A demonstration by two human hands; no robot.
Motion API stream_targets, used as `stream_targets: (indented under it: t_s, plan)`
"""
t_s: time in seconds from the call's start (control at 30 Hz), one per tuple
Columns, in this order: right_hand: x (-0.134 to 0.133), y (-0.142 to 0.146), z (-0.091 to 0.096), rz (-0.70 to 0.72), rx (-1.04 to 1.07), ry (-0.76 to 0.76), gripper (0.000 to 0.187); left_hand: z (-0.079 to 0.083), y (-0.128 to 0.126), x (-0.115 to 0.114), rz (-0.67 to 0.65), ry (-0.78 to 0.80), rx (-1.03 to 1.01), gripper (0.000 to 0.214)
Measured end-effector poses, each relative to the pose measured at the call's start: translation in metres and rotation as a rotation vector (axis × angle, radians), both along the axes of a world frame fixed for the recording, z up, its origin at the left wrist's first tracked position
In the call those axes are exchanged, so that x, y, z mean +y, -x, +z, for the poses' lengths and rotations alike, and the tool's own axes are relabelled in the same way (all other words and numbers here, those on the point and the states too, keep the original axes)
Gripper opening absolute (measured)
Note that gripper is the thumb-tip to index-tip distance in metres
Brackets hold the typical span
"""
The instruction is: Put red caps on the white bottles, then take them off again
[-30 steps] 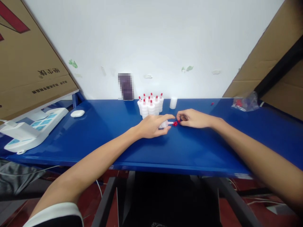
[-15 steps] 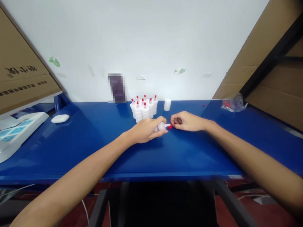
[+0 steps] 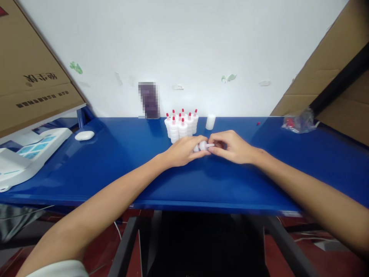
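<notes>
My left hand (image 3: 184, 151) is closed around a small white bottle (image 3: 202, 146) lying sideways, its nozzle pointing right. My right hand (image 3: 230, 146) is pinched at that nozzle tip, fingers curled over it; what sits between the fingertips is hidden. Both hands meet just above the blue table (image 3: 121, 165). Behind them stands a cluster of several white bottles with red caps (image 3: 181, 125). A single white bottle without a cap (image 3: 210, 122) stands to the right of the cluster.
A white scale (image 3: 25, 154) and a white oval mouse (image 3: 84, 135) lie at the left. A clear bag with red bits (image 3: 300, 121) and one loose red cap (image 3: 258, 124) sit at the back right. Cardboard boxes (image 3: 31, 77) flank both sides.
My right hand has closed in on the bottle's nozzle and now covers the red caps seen before. My left hand tilted the bottle slightly toward it.
</notes>
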State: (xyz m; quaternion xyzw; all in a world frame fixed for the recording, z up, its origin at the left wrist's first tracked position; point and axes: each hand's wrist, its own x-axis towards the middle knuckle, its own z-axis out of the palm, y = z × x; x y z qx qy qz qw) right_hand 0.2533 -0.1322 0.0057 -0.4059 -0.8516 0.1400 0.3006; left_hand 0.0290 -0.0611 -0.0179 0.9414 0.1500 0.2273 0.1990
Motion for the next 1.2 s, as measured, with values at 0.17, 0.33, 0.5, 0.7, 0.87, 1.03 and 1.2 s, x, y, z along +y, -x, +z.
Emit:
stream_targets:
  t_s: [0.17,0.33,0.5,0.7,0.87,1.03,1.2]
  plan:
    - [-0.001,0.007,-0.002,-0.094,0.133,-0.08,0.028,0.003,0.001,-0.003,-0.024,0.051,0.01,0.049]
    - [0.023,-0.025,-0.004,-0.527,0.107,-0.088,0.023,0.004,0.001,-0.009,0.039,0.045,0.013,0.035]
    - [0.043,-0.052,-0.018,-0.817,-0.257,0.106,0.018,0.002,-0.003,-0.014,-0.076,0.049,-0.033,0.033]
    - [0.047,-0.055,-0.023,-0.787,-0.314,0.165,0.02,-0.001,-0.004,-0.008,-0.098,0.096,-0.068,0.029]
    - [0.041,-0.048,-0.018,-0.694,-0.231,0.103,0.024,-0.004,-0.004,-0.005,-0.018,0.119,-0.003,0.034]
    - [0.018,-0.019,-0.007,-0.232,-0.103,-0.004,0.038,-0.002,-0.002,-0.007,0.063,-0.012,-0.03,0.035]
    - [-0.003,0.014,-0.002,-0.068,-0.058,-0.084,0.032,0.002,0.002,-0.006,0.095,-0.121,-0.092,0.023]
